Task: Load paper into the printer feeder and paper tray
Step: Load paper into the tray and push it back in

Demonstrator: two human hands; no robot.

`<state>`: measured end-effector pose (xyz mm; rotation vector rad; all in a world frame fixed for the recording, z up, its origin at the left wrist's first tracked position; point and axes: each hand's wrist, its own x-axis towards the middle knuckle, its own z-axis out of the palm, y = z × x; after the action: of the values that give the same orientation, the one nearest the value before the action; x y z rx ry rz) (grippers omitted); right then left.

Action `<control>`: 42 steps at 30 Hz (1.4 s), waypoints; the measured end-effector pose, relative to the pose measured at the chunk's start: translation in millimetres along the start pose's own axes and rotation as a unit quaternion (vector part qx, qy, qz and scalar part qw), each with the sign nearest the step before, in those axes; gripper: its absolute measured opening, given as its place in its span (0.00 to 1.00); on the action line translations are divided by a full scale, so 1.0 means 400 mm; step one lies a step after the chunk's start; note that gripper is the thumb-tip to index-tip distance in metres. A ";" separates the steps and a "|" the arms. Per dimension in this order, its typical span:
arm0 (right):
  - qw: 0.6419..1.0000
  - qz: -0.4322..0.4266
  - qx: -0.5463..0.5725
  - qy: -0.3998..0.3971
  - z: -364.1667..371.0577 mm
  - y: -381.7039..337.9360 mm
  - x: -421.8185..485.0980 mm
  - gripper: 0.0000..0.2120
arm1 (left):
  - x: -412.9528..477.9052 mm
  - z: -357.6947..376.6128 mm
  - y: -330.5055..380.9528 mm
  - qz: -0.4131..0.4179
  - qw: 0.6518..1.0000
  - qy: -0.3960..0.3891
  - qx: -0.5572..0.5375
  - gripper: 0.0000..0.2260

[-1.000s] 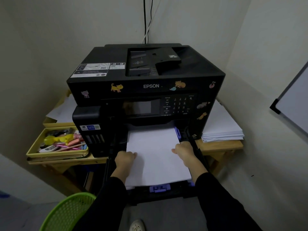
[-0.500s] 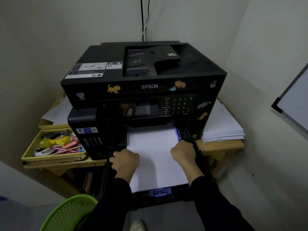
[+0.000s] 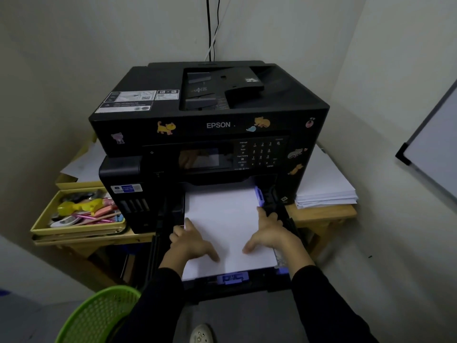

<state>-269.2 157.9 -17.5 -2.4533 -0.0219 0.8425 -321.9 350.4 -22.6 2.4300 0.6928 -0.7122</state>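
Observation:
A black Epson printer point(image 3: 210, 125) stands on a wooden table, its document feeder point(image 3: 222, 90) on top. Its black paper tray point(image 3: 237, 284) is pulled out at the front, with blue guides point(image 3: 259, 195). A white paper stack point(image 3: 225, 214) lies flat in the tray. My left hand point(image 3: 191, 241) rests palm down on the stack's left side, fingers spread. Pressed flat on the stack's right side is my right hand point(image 3: 270, 233), its fingers apart too. Neither hand grips anything.
A second pile of white paper point(image 3: 324, 186) lies on the table right of the printer. A yellow tray of pens point(image 3: 76, 211) sits at the left. A green basket point(image 3: 99, 315) stands on the floor at lower left. A whiteboard point(image 3: 435, 154) leans on the right wall.
Both hands went from curled fists at the stack's side edges to flat, spread palms on top of it. The paper has settled deeper into the tray.

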 end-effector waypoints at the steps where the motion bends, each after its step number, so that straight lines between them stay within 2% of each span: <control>1: 0.999 -0.010 -0.042 -0.026 0.001 0.004 -0.006 0.64 | -0.006 0.003 -0.003 0.014 0.999 -0.025 0.039 0.63; 4: 0.988 -0.015 -0.135 -0.073 0.016 0.008 -0.020 0.68 | -0.019 0.017 -0.004 0.030 0.990 -0.078 0.114 0.65; 7: 0.986 -0.023 -0.159 -0.048 0.038 0.015 -0.025 0.66 | -0.023 0.034 0.000 0.035 0.989 -0.072 0.123 0.63; 11: 0.989 -0.052 -0.139 0.005 0.050 0.030 -0.031 0.64 | -0.023 0.043 -0.007 0.042 0.992 -0.003 0.117 0.61; 15: 0.997 -0.060 -0.052 -0.005 0.043 0.041 -0.031 0.63 | -0.021 0.038 -0.015 0.049 0.996 -0.007 0.070 0.61; 20: 0.992 -0.055 0.098 0.048 0.048 0.027 -0.024 0.47 | -0.020 0.036 -0.016 0.047 0.995 0.017 -0.086 0.48; 24: 0.989 -0.059 0.086 0.108 0.062 0.027 -0.027 0.30 | -0.026 0.057 -0.021 0.073 0.994 0.039 -0.070 0.41; 26: 0.990 -0.060 0.062 0.113 0.070 0.034 -0.033 0.28 | -0.034 0.072 -0.024 0.096 0.992 0.063 -0.044 0.37; 28: 0.988 -0.086 0.035 0.122 0.076 0.044 -0.039 0.29 | -0.046 0.086 -0.026 0.146 0.984 0.091 -0.039 0.34; 30: 0.986 -0.134 0.039 0.092 0.078 0.050 -0.060 0.31 | -0.061 0.091 -0.030 0.200 0.974 0.055 -0.089 0.32; 33: 0.981 -0.192 0.021 -0.015 0.087 0.061 -0.099 0.38 | -0.091 0.095 -0.039 0.227 0.963 -0.077 -0.125 0.41; 35: 0.976 -0.203 -0.048 -0.060 0.103 0.069 -0.120 0.46 | -0.102 0.110 -0.042 0.238 0.965 -0.104 -0.020 0.49; 37: 0.967 -0.207 -0.132 -0.071 0.125 0.072 -0.135 0.55 | -0.111 0.134 -0.043 0.246 0.959 -0.082 0.115 0.54; 39: 0.954 -0.203 -0.216 -0.051 0.158 0.070 -0.148 0.64 | -0.124 0.165 -0.040 0.240 0.949 -0.035 0.200 0.59; 41: 0.942 -0.196 -0.271 0.009 0.196 0.070 -0.152 0.64 | -0.134 0.194 -0.037 0.230 0.943 0.029 0.240 0.60; 42: 0.938 -0.193 -0.284 0.048 0.209 0.070 -0.153 0.59 | -0.138 0.205 -0.036 0.226 0.938 0.061 0.255 0.57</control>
<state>-370.7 163.5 -52.1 -2.8657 -0.7852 0.5920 -398.6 294.7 -54.2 2.9696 -0.0425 -0.6038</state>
